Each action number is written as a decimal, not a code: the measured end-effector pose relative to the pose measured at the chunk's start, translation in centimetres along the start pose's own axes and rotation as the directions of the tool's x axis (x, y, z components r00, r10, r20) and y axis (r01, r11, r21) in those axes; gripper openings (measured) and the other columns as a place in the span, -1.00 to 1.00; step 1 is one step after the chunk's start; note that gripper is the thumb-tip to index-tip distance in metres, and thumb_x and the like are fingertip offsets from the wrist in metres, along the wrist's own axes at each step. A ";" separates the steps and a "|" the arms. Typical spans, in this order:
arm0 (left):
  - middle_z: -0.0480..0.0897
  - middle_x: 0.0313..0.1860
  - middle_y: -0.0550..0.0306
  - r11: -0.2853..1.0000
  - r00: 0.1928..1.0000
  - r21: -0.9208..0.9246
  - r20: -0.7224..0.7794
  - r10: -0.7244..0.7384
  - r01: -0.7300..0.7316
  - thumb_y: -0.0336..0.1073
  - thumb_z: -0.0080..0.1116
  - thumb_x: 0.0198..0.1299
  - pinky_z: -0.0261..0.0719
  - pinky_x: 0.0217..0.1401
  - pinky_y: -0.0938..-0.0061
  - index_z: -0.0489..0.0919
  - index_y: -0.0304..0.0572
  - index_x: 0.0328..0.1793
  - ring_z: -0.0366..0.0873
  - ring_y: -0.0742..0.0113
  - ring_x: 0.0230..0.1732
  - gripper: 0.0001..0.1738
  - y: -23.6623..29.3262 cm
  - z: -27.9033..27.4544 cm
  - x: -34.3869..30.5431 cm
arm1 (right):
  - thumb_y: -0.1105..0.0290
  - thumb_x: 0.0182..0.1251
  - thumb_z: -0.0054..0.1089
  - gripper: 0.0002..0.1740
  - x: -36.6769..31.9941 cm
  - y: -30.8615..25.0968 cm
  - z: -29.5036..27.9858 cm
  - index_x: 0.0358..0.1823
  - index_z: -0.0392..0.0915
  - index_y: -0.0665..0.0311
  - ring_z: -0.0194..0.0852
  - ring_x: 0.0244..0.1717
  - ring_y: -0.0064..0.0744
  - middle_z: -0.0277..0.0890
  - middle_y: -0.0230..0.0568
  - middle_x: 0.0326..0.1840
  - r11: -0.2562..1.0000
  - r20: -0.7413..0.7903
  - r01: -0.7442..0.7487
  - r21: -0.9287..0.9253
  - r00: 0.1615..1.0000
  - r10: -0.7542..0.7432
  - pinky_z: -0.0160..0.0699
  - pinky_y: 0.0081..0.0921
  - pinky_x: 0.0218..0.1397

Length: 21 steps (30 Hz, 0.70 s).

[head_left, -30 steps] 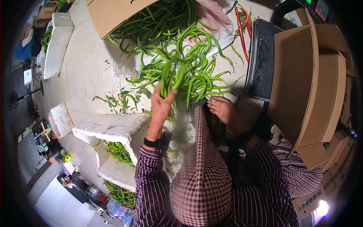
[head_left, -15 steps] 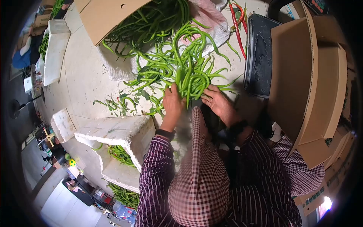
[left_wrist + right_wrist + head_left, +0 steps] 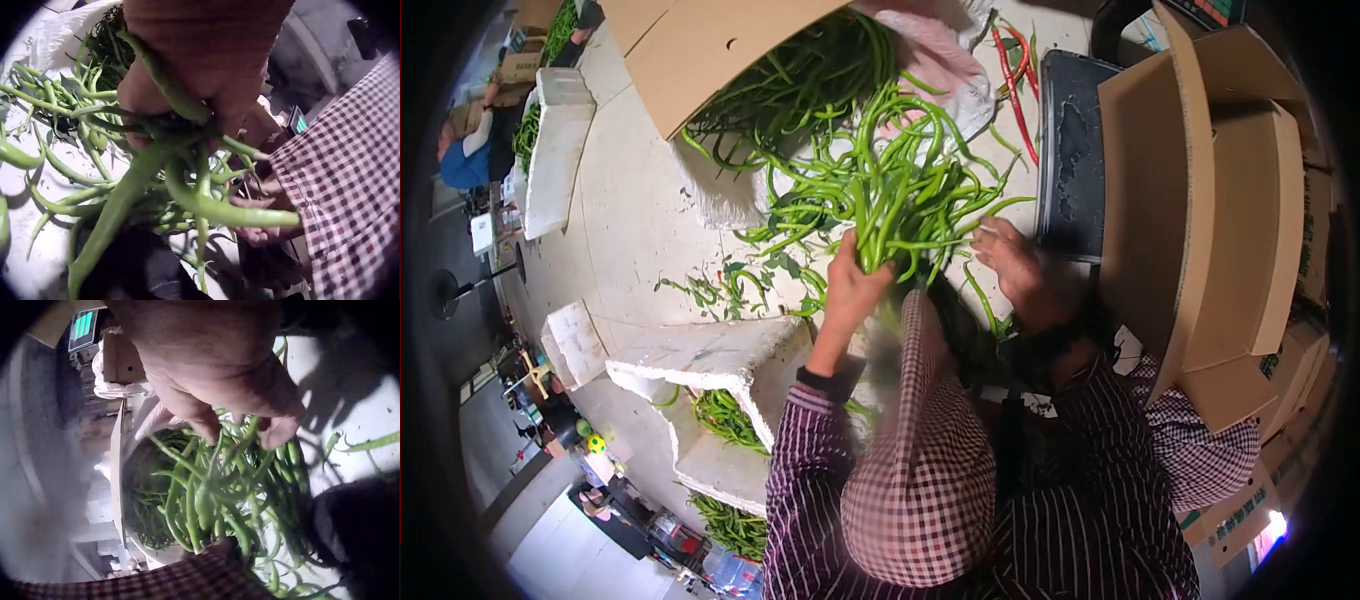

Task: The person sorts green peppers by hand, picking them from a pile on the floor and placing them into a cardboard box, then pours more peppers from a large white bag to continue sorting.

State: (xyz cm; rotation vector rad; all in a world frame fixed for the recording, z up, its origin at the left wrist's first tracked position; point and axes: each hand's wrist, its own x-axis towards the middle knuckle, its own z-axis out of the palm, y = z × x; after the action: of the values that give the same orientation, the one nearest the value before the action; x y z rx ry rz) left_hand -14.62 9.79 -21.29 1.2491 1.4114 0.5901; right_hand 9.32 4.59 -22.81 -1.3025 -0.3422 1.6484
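The left hand [image 3: 855,285] grips a bunch of green peppers [image 3: 872,222].
Its fingers curl round one end of the bunch, which fans out over a loose pile [image 3: 880,150] on the floor [image 3: 630,200], at the mouth of a cardboard box [image 3: 710,60]. The right hand [image 3: 1015,270] is beside the pile, fingers bent; whether they pinch a pepper I cannot tell.
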 end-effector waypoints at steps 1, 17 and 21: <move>0.59 -0.07 0.10 0.999 1.000 0.048 0.007 0.021 -0.021 -0.52 0.25 -0.03 0.51 -0.01 0.51 0.40 -0.32 0.17 0.53 0.40 -0.11 -0.44 1.9 -0.4 -0.4 | 0.38 0.41 0.02 -0.59 -0.3 -0.4 -0.9 0.20 0.40 0.47 0.45 0.13 -0.28 0.48 -0.04 0.09 1.000 -0.003 0.015 -0.001 1.000 -0.015 0.41 -0.42 0.20; 0.61 -0.25 -0.01 0.748 0.739 0.239 -0.146 0.658 -0.619 -0.52 0.26 -0.03 0.53 -0.15 0.43 0.43 -0.33 0.07 0.59 0.25 -0.26 -0.53 12.9 -1.0 0.2 | 0.33 0.22 0.32 -0.25 -1.7 -7.1 12.3 0.38 0.16 0.34 0.15 0.37 -0.42 0.27 -0.20 0.32 0.966 0.426 0.204 0.157 0.869 -0.253 0.07 -0.46 0.42; 0.59 -0.04 -0.06 0.716 0.768 0.391 -0.037 0.640 -0.578 -0.36 0.34 0.06 0.50 0.05 0.40 0.39 -0.38 0.15 0.54 0.27 -0.03 -0.45 13.9 0.5 -1.2 | 0.23 0.25 0.33 -0.43 -2.2 -8.8 12.8 0.20 0.40 0.35 0.30 0.21 -0.48 0.41 -0.27 0.19 0.917 0.363 0.133 0.375 0.890 -0.277 0.23 -0.47 0.31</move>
State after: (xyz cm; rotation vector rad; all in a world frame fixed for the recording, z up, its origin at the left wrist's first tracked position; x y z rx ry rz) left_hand -9.42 12.93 -8.76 2.0455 1.2558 0.9351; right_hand 2.70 11.32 -10.33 -0.6293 -0.4090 1.6969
